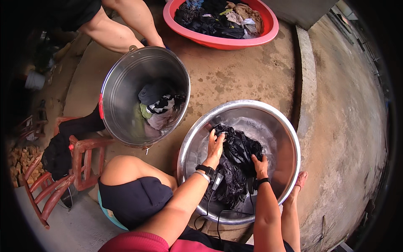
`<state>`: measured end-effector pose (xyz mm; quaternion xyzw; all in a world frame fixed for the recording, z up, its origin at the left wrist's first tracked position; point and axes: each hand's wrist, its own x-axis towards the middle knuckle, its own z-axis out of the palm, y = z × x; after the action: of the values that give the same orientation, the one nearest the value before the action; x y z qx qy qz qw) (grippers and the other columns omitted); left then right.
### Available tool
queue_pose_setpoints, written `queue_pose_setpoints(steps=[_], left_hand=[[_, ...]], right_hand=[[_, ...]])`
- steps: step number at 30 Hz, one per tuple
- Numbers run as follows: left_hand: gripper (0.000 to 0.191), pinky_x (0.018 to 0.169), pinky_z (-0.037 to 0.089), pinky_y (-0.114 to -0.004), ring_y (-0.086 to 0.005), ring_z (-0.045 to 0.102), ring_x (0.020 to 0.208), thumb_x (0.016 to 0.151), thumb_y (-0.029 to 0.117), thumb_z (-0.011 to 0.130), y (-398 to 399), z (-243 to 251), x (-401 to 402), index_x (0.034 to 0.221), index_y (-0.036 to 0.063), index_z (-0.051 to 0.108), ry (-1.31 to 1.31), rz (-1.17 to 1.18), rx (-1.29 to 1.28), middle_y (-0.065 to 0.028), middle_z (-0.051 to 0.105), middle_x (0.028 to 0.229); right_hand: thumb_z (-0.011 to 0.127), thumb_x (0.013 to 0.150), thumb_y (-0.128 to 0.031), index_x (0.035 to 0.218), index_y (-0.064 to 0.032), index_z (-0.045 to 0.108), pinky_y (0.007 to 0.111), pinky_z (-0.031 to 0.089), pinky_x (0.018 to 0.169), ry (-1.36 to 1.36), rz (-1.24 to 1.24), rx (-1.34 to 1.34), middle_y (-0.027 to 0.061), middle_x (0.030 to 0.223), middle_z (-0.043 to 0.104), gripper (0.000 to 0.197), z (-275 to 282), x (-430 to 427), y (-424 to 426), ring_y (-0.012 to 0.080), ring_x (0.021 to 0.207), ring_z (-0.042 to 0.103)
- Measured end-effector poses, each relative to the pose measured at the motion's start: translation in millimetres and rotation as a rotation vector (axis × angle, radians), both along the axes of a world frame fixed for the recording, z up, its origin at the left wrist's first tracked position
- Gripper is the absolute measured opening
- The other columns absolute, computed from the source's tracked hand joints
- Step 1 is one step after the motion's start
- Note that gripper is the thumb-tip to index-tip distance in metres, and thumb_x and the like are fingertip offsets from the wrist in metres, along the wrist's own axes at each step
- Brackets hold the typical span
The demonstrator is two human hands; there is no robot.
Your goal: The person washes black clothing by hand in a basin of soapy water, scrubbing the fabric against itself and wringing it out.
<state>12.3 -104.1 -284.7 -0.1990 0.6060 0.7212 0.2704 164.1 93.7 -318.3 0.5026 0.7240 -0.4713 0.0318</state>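
Wet black cloth (241, 148) lies bunched in a wide metal basin (241, 104) in front of me, with some soapy-looking liquid around it. My left hand (216, 146) grips the upper left part of the cloth, its fingers pointing away from me. My right hand (260, 163) holds the cloth's right edge, the thumb up against it. Both wrists wear dark bands, and thin black cables run from them over the basin's near rim. A silvery bangle (202, 176) sits on my left forearm.
A tall metal bucket (121, 94) with a few garments stands tilted at the left. Another person's legs (116, 34) are behind it. Beyond is a red tub (220, 44) heaped with clothes. Red wooden chairs (85, 167) stand left; a raised concrete edge (307, 75) runs at right.
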Motion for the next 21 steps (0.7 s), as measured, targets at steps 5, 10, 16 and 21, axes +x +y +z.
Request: queue_pose_setpoints(steps=[5, 10, 16, 21], left_hand=[[0.092, 0.113, 0.009, -0.048, -0.0274, 0.016, 0.145, 0.085, 0.063, 0.055, 0, -7, 2, 0.153, 0.0145, 0.015, -0.192, -0.043, 0.084, -0.0121, 0.019, 0.158], [0.108, 0.109, -0.007, -0.066, -0.0311, 0.003, 0.148, 0.072, 0.087, 0.046, 2, -6, 1, 0.155, 0.0277, 0.009, -0.533, -0.121, 0.226, -0.0092, 0.001, 0.162], [0.081, 0.082, 0.053, -0.041, -0.0251, 0.063, 0.092, 0.081, 0.082, 0.042, 0, 41, -2, 0.121, 0.0138, 0.058, -0.506, -0.047, 0.551, -0.0091, 0.065, 0.103], [0.067, 0.074, 0.054, -0.038, -0.0229, 0.063, 0.078, 0.084, 0.075, 0.048, 3, 18, 23, 0.099, 0.0115, 0.063, -0.622, -0.138, 0.766, -0.0072, 0.065, 0.087]], right_hand=[[0.075, 0.069, -0.022, 0.078, 0.004, 0.061, 0.031, 0.046, 0.067, 0.128, 0.321, 0.162, 0.0106, 0.075, 0.062, 0.031, 6, -12, 12, 0.0186, 0.07, 0.057], [0.068, 0.077, -0.005, 0.092, -0.0074, 0.064, 0.029, 0.051, 0.07, 0.47, -0.243, -0.718, 0.0012, 0.085, 0.066, 0.016, 51, -54, -15, 0.015, 0.075, 0.063], [0.074, 0.074, -0.01, 0.096, -0.0025, 0.064, 0.024, 0.048, 0.071, 0.384, 0.16, -0.741, -0.0002, 0.085, 0.064, 0.025, 143, -92, -93, 0.0088, 0.074, 0.059], [0.077, 0.072, -0.016, 0.083, -0.0014, 0.062, 0.025, 0.044, 0.062, 0.442, 0.239, -0.339, -0.0012, 0.075, 0.061, 0.024, 172, -84, -116, 0.008, 0.068, 0.053]])
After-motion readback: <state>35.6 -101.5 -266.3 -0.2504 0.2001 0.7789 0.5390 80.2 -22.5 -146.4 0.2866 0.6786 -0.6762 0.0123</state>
